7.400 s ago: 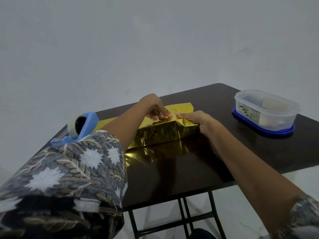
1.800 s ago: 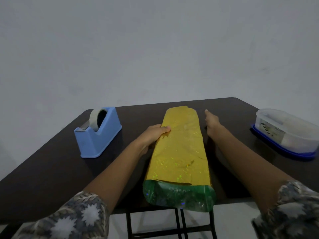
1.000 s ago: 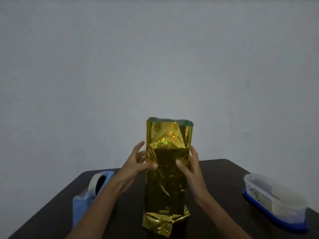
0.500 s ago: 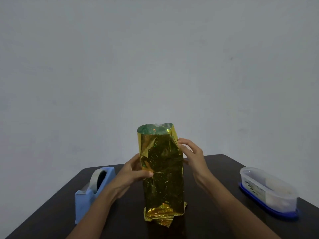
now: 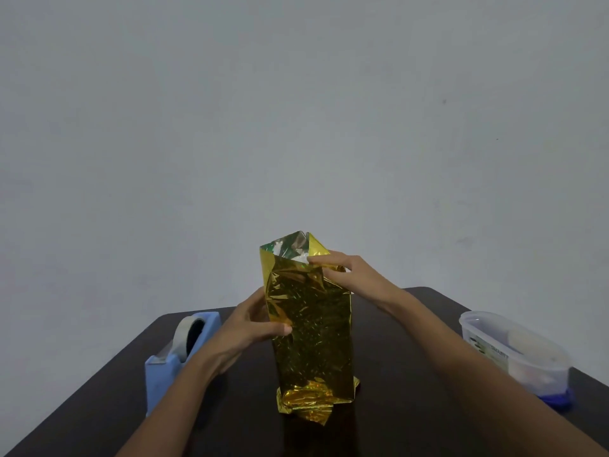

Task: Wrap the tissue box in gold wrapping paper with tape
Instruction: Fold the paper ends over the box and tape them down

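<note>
The tissue box, covered in gold wrapping paper [image 5: 311, 338], stands on end in the middle of the dark table [image 5: 395, 407]. Its bottom paper end is crumpled against the table top. The top paper end is an open tube with a silvery inside. My left hand [image 5: 250, 328] grips the box's left side at mid height, thumb across the front. At the top right corner my right hand [image 5: 342, 272] pushes the paper's upper edge inward, fingers curled over the fold. A blue tape dispenser [image 5: 179, 352] with a white roll stands to the left.
A clear plastic container [image 5: 514, 352] on a blue lid sits at the table's right edge. A bare pale wall fills the background. The table's far edge runs just behind the box.
The box went from lying flat to standing on end. In the last half second my right hand rose to the top edge and folded the paper's right corner inward; the left hand kept its hold.
</note>
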The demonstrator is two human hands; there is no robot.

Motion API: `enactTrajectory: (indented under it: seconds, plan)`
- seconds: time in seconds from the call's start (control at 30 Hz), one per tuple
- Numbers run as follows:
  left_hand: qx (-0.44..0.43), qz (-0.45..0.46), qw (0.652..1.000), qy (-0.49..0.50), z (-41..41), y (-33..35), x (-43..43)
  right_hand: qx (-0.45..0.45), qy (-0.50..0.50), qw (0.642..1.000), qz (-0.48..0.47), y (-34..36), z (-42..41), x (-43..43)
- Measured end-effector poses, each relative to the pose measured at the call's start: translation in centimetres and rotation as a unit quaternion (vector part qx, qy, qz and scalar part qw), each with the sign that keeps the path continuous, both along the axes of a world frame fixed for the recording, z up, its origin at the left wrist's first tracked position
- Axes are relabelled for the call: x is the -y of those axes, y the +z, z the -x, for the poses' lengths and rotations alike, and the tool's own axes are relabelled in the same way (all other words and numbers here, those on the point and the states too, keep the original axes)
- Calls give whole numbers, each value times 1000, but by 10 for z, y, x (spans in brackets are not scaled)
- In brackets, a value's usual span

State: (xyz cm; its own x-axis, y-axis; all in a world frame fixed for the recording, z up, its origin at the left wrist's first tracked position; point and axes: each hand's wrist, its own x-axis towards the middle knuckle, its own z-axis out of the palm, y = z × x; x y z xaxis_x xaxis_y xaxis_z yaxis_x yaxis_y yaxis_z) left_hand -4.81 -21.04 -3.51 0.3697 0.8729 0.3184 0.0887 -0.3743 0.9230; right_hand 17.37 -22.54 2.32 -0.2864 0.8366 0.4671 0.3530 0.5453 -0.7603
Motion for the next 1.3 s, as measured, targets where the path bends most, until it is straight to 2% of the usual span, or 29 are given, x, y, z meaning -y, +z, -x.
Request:
enactTrajectory:
  seconds: [0.27,0.4,0.5,0.57,0.63,0.7,0.77,0.87,0.93,1.0,1.17,1.3]
  plan:
    - [2,4,1000,-9,3,-1,-5,89,-49,995,-10,-3,5,-2]
    - [32,122,987,-102,10,13,-2,131,-59,989,-19,-2,3,0]
    - [68,183,981,-16,11,43,-1,143,-72,987,-20,-3,5,2]
    - [10,166,984,69,4,70,6,149,-86,985,-23,-3,8,3]
    - [-101,130,981,106,-10,93,17,160,-104,981,-30,-3,11,5]
    - [-228,90,961,129,-27,108,23,168,-116,978,-38,-4,15,6]
    - [-299,70,938,160,-38,113,23,159,-124,978,-45,-6,19,7]
    - [-313,67,931,178,-40,112,19,156,-137,977,-44,-9,22,7]
    - [-301,62,934,181,-38,110,15,131,-112,984,-38,-11,22,7]
    - [-301,56,936,176,-34,109,12,69,-76,994,-30,-13,22,11]
    - [-290,49,941,166,-30,106,11,-72,-150,978,-126,-14,13,17]
    - [-306,41,939,153,-31,106,11,18,-159,983,-88,-11,6,5]
